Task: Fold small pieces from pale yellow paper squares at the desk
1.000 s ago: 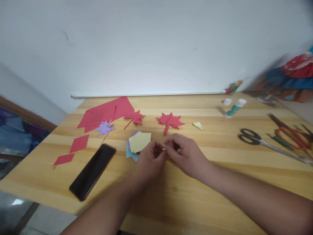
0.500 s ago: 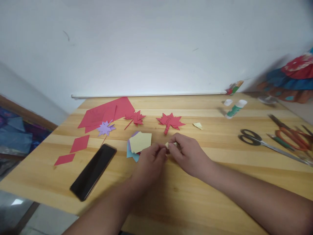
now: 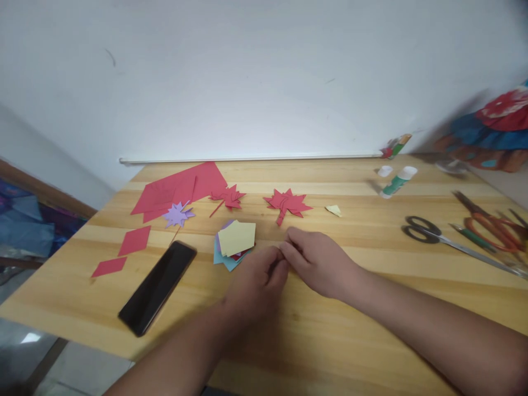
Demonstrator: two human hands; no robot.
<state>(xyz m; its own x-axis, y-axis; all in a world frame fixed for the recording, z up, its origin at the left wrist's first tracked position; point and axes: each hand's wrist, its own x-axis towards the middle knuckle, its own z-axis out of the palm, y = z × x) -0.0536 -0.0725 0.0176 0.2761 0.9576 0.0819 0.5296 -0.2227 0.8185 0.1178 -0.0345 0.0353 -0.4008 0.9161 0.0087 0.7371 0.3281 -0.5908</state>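
Observation:
My left hand (image 3: 264,280) and my right hand (image 3: 315,256) meet fingertip to fingertip above the wooden table (image 3: 355,341). Both are closed in a pinch around a small pale yellow paper piece, which the fingers now cover; it showed between them half a second ago. Close to my left hand lies a stack of cut papers (image 3: 237,239), pale yellow on top, with blue, purple and red below. A red paper maple leaf (image 3: 287,203) lies just beyond my right hand. Farther right rests a yellow paper scrap (image 3: 334,210).
On the left are a phone (image 3: 157,289), red diamonds (image 3: 135,241), red sheets (image 3: 181,190), a purple leaf (image 3: 179,214) and another red leaf (image 3: 231,197). At right stand a glue stick (image 3: 398,182) and its cap (image 3: 385,171), near black-handled scissors (image 3: 423,230) and orange-handled scissors (image 3: 490,225).
My left hand has shifted slightly right and closer against my right fingers. The yellow paper piece that showed between them is now hidden.

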